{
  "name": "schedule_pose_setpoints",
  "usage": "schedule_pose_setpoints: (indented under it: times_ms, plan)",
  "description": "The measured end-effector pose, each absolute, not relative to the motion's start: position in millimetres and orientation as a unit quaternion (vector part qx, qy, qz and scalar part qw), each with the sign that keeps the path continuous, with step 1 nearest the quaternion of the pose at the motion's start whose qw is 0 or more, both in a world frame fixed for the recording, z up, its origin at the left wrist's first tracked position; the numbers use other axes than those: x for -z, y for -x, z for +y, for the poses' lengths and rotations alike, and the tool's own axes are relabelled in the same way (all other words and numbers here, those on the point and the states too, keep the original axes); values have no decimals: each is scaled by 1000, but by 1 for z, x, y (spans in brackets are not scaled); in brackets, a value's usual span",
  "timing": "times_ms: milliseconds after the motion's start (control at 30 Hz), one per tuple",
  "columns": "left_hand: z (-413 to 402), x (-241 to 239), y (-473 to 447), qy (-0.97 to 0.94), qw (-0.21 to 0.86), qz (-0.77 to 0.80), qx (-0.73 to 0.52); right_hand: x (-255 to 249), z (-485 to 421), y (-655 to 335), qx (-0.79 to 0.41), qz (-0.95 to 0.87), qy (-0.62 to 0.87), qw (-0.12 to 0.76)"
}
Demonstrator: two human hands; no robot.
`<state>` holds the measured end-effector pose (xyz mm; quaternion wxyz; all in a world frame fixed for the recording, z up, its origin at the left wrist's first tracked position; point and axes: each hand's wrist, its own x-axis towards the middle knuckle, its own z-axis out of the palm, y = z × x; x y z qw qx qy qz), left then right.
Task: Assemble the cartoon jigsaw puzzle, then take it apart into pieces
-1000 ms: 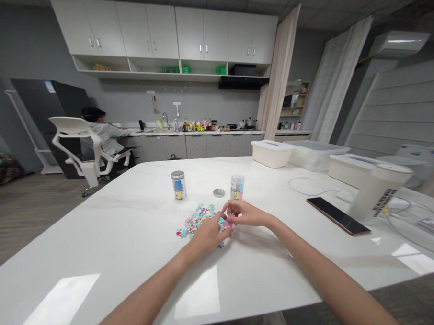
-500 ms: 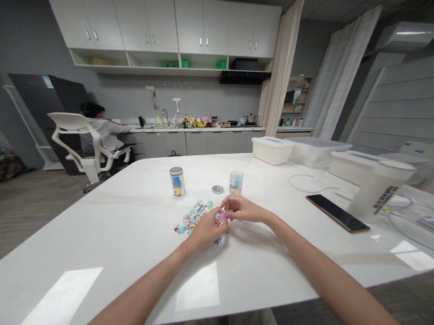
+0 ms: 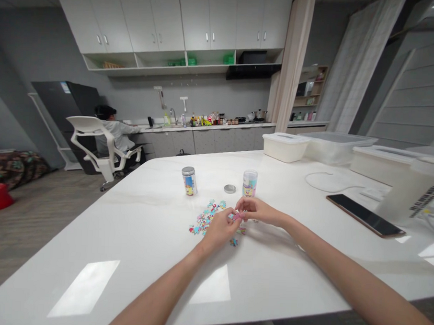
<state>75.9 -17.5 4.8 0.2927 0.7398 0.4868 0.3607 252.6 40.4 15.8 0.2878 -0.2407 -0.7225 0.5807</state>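
Close together above the white table, my left hand (image 3: 220, 228) and my right hand (image 3: 261, 212) both pinch pink jigsaw puzzle pieces (image 3: 237, 215) between their fingertips. Whether the pieces are joined I cannot tell. A loose pile of colourful puzzle pieces (image 3: 202, 222) lies to the left, partly covered by my left hand. A few more pieces (image 3: 234, 242) rest below the hands. Behind the pile stands a printed jar with a metal lid on (image 3: 189, 183). An open clear printed jar (image 3: 249, 182) stands just beyond my right hand, and a loose metal lid (image 3: 230, 188) lies between the jars.
On the right of the table (image 3: 155, 255) are a phone (image 3: 364, 215), a large pale cup (image 3: 410, 190), a white cable (image 3: 318, 186) and several storage boxes (image 3: 285, 148). Across the room a person sits in a white chair (image 3: 92, 128) by the kitchen counter.
The head view has turned left, so everything appears farther right and a red tub shows at the left edge. My hands stay together, fingers shifting slightly on the pink pieces.
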Motion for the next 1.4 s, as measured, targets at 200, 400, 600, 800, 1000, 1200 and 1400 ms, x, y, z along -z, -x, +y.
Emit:
schedule_pose_setpoints:
  times_ms: [200,400,600,800,1000,1200,1400]
  plan:
    - [-22,-7,-79,-720,321,477,-388,-19,37,-254,-611,-685,248,309]
    - [-20,-14,-75,-705,319,479,-414,-16,31,-243,-661,-577,294,379]
    - [-14,-7,-72,-666,343,504,-429,-17,26,-237,-671,-532,321,405]
    - [-8,-4,-71,-589,433,495,-468,-14,29,-234,-622,-531,361,447]
    - [-16,-13,-74,-506,525,493,-474,-9,32,-234,-598,-538,360,472]
    - [-15,-9,-74,-539,469,521,-467,-11,29,-231,-604,-547,342,469]
    - [-9,-8,-74,-562,438,509,-483,-11,29,-228,-587,-549,327,498]
